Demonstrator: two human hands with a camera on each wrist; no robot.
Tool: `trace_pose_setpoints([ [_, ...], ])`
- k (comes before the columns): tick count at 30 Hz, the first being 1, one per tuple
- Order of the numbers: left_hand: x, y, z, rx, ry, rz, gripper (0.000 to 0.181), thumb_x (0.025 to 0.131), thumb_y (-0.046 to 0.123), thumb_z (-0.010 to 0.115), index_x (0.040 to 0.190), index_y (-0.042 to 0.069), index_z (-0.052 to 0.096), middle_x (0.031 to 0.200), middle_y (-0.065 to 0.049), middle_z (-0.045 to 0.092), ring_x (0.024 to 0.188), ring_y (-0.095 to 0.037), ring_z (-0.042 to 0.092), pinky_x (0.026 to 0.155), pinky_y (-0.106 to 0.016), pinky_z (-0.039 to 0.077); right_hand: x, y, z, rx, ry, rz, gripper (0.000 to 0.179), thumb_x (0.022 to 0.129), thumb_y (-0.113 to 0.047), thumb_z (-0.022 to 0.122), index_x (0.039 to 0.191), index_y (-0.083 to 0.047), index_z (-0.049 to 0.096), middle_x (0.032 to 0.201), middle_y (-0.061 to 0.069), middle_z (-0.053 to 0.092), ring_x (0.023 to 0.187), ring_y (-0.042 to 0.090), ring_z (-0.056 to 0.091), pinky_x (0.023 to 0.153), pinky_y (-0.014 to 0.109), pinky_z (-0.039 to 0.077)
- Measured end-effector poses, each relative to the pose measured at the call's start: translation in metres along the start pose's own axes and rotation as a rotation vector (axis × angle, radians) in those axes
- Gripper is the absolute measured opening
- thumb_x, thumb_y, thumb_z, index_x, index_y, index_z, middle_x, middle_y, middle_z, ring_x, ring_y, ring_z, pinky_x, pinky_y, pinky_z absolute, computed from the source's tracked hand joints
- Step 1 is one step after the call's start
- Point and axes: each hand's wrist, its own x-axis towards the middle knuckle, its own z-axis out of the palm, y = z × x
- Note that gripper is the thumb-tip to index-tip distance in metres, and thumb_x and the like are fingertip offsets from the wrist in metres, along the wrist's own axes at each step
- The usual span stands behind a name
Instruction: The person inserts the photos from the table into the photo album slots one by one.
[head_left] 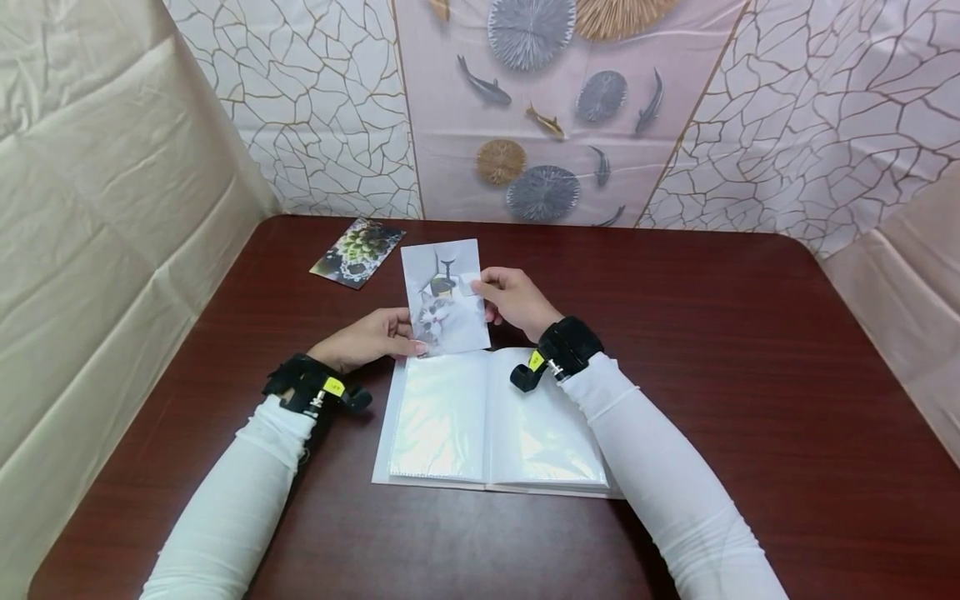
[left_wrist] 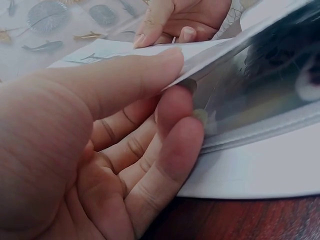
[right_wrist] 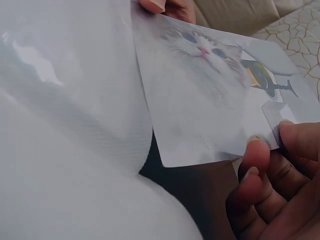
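A photo card (head_left: 446, 321) showing a white-and-grey cat is held just above the top edge of an open photo album (head_left: 438, 417). My left hand (head_left: 371, 337) pinches the card's lower left corner, thumb on top and fingers beneath. On the opposite side, my right hand (head_left: 521, 302) pinches the card's right edge between thumb and fingers. The cat's face (right_wrist: 207, 52) shows clearly in the right wrist view. The album lies on the table with two clear plastic pockets facing up. A dark glossy picture (left_wrist: 280, 65) shows beside my left fingers in the left wrist view.
Another photo card (head_left: 358, 252), with a green plant and white lace-like pattern, lies at the back left of the dark wooden table (head_left: 712, 333). Patterned cloth (head_left: 540, 125) hangs behind the table, and pale cloth (head_left: 112, 208) hangs along the left side.
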Motion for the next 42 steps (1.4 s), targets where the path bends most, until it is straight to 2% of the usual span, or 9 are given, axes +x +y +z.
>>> trace_pose_setpoints([
  [4,0.000,0.001,0.000,-0.024,-0.014,-0.006,0.045,0.096,0.006,0.066,0.137,-0.004,0.049,0.097,0.002,0.074,0.086,-0.006,0.068,0.075,-0.021,0.053,0.000,0.000,0.002,0.002,-0.025,0.019,0.017,0.106,-0.020,0.055,0.109,-0.005,0.063,0.074,0.003,0.055,0.062,0.016,0.056,0.063,0.027,0.048],
  [7,0.000,0.001,-0.001,-0.028,-0.021,-0.006,0.048,0.096,0.005,0.066,0.139,-0.005,0.047,0.099,0.001,0.074,0.089,-0.007,0.070,0.076,-0.021,0.055,-0.001,0.000,0.002,0.008,-0.036,0.030,0.016,0.106,-0.019,0.055,0.107,-0.005,0.063,0.074,0.002,0.055,0.061,0.015,0.057,0.063,0.026,0.049],
  [18,-0.001,0.002,0.001,-0.031,-0.031,0.012,0.046,0.097,0.006,0.066,0.138,-0.004,0.048,0.100,0.002,0.072,0.088,-0.007,0.068,0.074,-0.021,0.054,-0.007,0.004,-0.004,0.017,-0.112,0.097,0.019,0.104,-0.014,0.058,0.089,-0.005,0.052,0.067,0.003,0.061,0.058,0.015,0.063,0.062,0.026,0.055],
  [23,-0.003,0.003,0.002,-0.003,-0.010,0.007,0.041,0.096,0.007,0.068,0.133,-0.004,0.052,0.095,0.001,0.070,0.083,-0.007,0.065,0.072,-0.021,0.052,-0.009,0.010,-0.007,-0.057,-0.167,0.084,0.019,0.104,-0.014,0.059,0.090,-0.003,0.053,0.069,0.005,0.066,0.060,0.015,0.066,0.063,0.024,0.053],
  [28,-0.003,0.003,0.004,0.014,-0.004,0.017,0.038,0.095,0.008,0.069,0.129,-0.004,0.054,0.091,0.000,0.067,0.080,-0.007,0.062,0.071,-0.020,0.050,-0.010,0.011,-0.008,-0.101,-0.143,0.076,0.020,0.103,-0.017,0.060,0.089,-0.004,0.053,0.071,0.005,0.065,0.065,0.016,0.063,0.062,0.026,0.049],
  [30,-0.002,0.001,0.003,0.015,-0.002,0.025,0.037,0.095,0.008,0.070,0.126,-0.004,0.054,0.089,0.000,0.066,0.078,-0.007,0.062,0.070,-0.020,0.050,-0.009,0.010,-0.007,-0.103,-0.110,0.072,0.017,0.103,-0.018,0.061,0.094,-0.005,0.054,0.073,0.004,0.062,0.069,0.018,0.060,0.064,0.027,0.049],
  [33,-0.002,0.000,0.003,0.012,-0.008,0.037,0.034,0.095,0.007,0.069,0.124,-0.004,0.054,0.087,0.000,0.065,0.076,-0.006,0.061,0.068,-0.020,0.050,-0.006,0.007,-0.006,-0.067,-0.039,0.044,0.014,0.103,-0.017,0.061,0.113,-0.008,0.056,0.085,0.002,0.064,0.078,0.018,0.060,0.069,0.030,0.052],
  [37,-0.002,0.001,0.003,0.011,-0.015,0.047,0.031,0.095,0.007,0.069,0.120,-0.003,0.055,0.085,0.000,0.065,0.075,-0.007,0.062,0.067,-0.020,0.050,-0.003,0.000,-0.006,0.011,0.020,-0.058,0.046,0.103,-0.011,0.059,0.146,-0.019,0.044,0.100,0.006,0.066,0.085,0.020,0.061,0.074,0.040,0.056],
  [42,-0.001,0.000,0.002,0.008,-0.024,0.051,0.035,0.096,0.007,0.069,0.125,-0.003,0.054,0.087,0.000,0.067,0.076,-0.007,0.063,0.068,-0.021,0.051,-0.003,-0.005,-0.006,-0.028,0.026,-0.168,0.059,0.103,-0.009,0.058,0.155,-0.029,0.039,0.095,0.008,0.054,0.072,0.023,0.048,0.072,0.042,0.051],
])
